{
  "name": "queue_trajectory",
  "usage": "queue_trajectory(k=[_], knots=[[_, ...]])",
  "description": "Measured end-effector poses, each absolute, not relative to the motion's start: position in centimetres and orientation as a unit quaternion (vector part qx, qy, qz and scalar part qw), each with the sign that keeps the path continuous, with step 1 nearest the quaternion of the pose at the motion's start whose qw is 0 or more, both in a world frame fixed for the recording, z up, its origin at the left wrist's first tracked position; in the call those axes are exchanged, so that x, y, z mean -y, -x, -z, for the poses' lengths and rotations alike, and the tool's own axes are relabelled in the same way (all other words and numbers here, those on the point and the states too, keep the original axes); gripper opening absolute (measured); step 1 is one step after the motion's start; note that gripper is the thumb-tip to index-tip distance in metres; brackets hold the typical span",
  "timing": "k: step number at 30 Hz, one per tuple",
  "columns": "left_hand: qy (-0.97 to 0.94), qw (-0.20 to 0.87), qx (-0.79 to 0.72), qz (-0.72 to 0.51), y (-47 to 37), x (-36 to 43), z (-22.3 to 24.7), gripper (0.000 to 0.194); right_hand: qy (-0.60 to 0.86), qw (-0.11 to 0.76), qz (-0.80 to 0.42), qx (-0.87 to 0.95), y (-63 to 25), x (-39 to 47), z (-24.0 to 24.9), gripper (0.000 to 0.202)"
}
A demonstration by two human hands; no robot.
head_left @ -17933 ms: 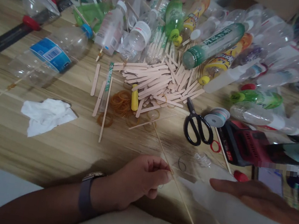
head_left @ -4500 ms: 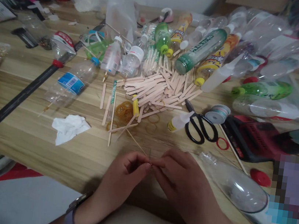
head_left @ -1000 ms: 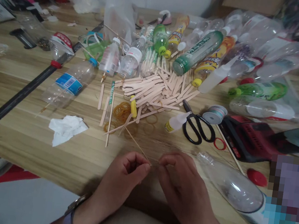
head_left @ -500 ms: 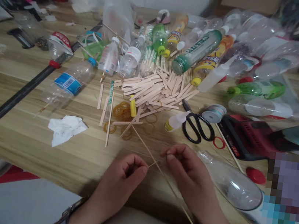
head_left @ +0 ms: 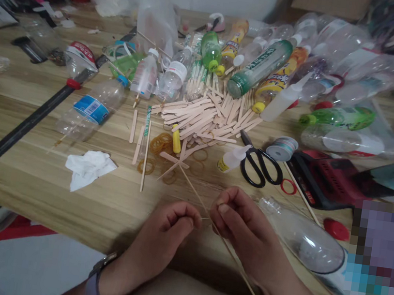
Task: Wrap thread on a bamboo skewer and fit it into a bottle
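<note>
A long thin wooden stick slants from the loose craft sticks down past my right wrist to the bottom edge. My left hand is left of it, thumb and forefinger pinching a thin strand that looks like a rubber band and reaches the stick. My right hand is closed in a pinch right beside the stick, at the strand's other end. What lies between its fingertips is hidden. Ahead of my hands are rubber bands, a yellow cap and a pile of craft sticks.
Black-handled scissors, a small glue bottle and a thread spool lie beyond my right hand. A clear bottle is right of my forearm. Crumpled tissue and a blue-labelled bottle sit left. Many bottles crowd the back.
My right hand has moved slightly left and down, up against the stick. My left hand has shifted a little right, and the strand between them now lies flatter.
</note>
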State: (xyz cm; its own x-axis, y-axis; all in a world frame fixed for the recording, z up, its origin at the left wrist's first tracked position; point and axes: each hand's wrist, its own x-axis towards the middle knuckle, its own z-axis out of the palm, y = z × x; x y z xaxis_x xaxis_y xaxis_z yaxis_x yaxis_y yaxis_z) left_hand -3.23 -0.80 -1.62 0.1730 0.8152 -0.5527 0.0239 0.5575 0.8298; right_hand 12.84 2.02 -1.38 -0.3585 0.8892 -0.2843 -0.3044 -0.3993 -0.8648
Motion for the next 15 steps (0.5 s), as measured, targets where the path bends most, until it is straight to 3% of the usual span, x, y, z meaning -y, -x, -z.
queue_trajectory(k=[10,15], knots=[[-0.372,0.691,-0.539,-0.307,3.3,0.6,1.3,0.013,0.405,0.405,-0.686,0.449,-13.3,-1.9,1.1,0.019],[-0.465,0.589,-0.583,-0.312,3.7,0.9,1.1,0.022,0.427,0.378,-0.666,0.481,-14.3,-2.2,1.1,0.015]])
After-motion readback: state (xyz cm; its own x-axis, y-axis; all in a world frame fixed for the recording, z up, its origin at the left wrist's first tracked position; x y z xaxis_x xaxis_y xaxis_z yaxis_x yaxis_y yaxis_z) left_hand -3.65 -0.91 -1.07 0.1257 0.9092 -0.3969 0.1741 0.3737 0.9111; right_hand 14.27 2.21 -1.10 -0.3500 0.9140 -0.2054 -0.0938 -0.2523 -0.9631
